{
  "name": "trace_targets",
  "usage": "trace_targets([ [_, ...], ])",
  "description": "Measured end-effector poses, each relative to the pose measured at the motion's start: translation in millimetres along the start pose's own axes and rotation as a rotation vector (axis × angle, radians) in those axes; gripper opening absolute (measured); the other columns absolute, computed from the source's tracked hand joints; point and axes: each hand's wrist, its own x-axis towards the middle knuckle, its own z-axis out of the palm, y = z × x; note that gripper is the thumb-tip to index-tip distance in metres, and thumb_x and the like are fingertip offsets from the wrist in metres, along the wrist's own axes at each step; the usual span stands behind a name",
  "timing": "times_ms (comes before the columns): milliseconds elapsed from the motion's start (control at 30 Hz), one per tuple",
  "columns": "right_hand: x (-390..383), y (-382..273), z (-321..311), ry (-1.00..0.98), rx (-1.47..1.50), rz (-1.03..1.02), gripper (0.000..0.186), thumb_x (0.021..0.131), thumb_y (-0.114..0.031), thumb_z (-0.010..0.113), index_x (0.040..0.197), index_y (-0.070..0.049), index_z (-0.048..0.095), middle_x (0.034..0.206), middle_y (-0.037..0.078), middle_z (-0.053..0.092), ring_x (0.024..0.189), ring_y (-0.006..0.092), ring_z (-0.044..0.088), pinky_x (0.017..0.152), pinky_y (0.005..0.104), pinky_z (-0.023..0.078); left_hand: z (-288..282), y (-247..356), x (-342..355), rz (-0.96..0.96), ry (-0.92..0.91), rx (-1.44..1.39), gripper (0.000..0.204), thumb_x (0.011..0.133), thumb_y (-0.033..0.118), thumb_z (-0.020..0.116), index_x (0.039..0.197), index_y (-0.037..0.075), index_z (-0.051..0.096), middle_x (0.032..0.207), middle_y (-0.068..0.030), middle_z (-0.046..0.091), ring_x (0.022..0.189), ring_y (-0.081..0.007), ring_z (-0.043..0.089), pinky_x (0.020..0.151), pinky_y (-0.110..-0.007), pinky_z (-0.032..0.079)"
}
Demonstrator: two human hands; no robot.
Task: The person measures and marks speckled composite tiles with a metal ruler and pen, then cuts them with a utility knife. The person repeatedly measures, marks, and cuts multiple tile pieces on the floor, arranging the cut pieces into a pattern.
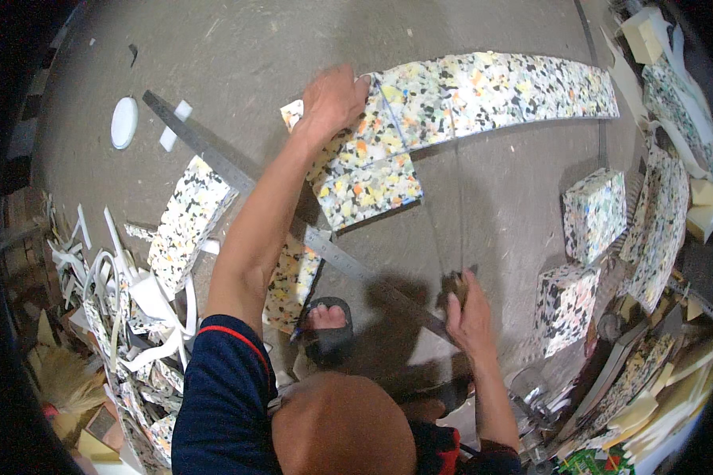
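A long, curved strip of multicoloured speckled foam (499, 91) lies across the floor ahead of me, with thin lines across its left part. My left hand (334, 99) is closed at the strip's left end, fingers bent down onto it; the fingertips are partly hidden. Below that end sits a squarish speckled foam piece (368, 190). My right hand (471, 317) is closed around a brownish handle, apparently a knife's, from which a long, thin line like a narrow blade runs toward the strip. A metal ruler (345, 261) slants beneath my left forearm toward my right hand.
A speckled foam block (190, 214) and a pile of white offcuts (146, 297) lie at left, near a white disc (124, 123). Two foam blocks (594, 214) stand at right before stacked foam scraps (661, 222). My sandalled foot (329, 332) is near the ruler.
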Motion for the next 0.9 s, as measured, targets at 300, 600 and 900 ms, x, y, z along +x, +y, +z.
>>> trace_targets([
  [300, 112, -37, 18, 0.034, 0.102, -0.216, 0.063, 0.099, -0.007, 0.057, 0.157, -0.010, 0.033, 0.114, 0.026, 0.067, 0.102, 0.0430, 0.068, 0.088, 0.0481, 0.055, 19, 2, -5, -0.036, 0.081, 0.145, 0.051, 0.105, 0.045, 0.042, 0.109, 0.000, 0.066, 0.103, -0.0266, 0.067, 0.098, -0.0442, 0.066, 0.087, -0.055, 0.052],
  [600, 115, -38, 17, -0.173, 0.103, -0.063, 0.058, 0.100, -0.002, 0.057, 0.155, -0.012, 0.042, 0.115, 0.027, 0.068, 0.099, 0.0408, 0.070, 0.087, 0.0438, 0.055, 23, 3, -6, -0.026, 0.113, 0.142, 0.052, 0.105, 0.047, 0.043, 0.113, 0.003, 0.068, 0.106, -0.0255, 0.068, 0.102, -0.0433, 0.067, 0.087, -0.055, 0.053],
  [900, 116, -39, 18, -0.171, 0.103, -0.064, 0.053, 0.100, 0.000, 0.056, 0.151, -0.009, 0.047, 0.114, 0.027, 0.068, 0.100, 0.0412, 0.071, 0.086, 0.0432, 0.056, 29, 0, -6, 0.003, 0.202, 0.137, 0.051, 0.103, 0.049, 0.046, 0.106, 0.004, 0.071, 0.101, -0.0248, 0.070, 0.097, -0.0430, 0.068, 0.082, -0.055, 0.054],
])
